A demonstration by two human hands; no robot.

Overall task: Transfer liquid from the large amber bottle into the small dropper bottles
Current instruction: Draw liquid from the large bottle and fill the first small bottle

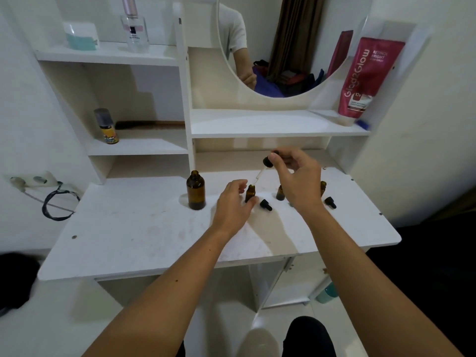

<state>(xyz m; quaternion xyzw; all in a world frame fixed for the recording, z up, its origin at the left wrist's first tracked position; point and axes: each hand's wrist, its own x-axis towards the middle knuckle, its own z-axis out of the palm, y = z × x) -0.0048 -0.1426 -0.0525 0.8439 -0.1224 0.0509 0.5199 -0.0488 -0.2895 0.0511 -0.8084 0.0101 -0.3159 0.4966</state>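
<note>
Amber glass marks the task's things on the white desk [128, 228]: the large amber bottle [196, 190] stands upright and uncapped toward the left, and 3 small dropper bottles stand to its right, the first [250, 193], the second [280, 193] partly hidden behind the right hand, and the third [323, 188] showing just past that hand's far side. The left hand [233, 204] curls its fingers and thumb around the first small bottle, steadying it on the desk. The right hand [296, 176] pinches the black bulb of a dropper [261, 171], whose pale glass tube slants down with its tip at the mouth of that first bottle. 2 black dropper caps lie loose on the desk, one [265, 204] just right of the held bottle, the other [330, 202] near the third bottle. On the right shelf a red tube [365, 78] stands cap-down, reading "Glad2Glow" and "RETINOL BRIGHT", with "10x" below; smaller print is too blurred to read. A clear perfume bottle [135, 32] sits on the top left shelf, its label unreadable.
</note>
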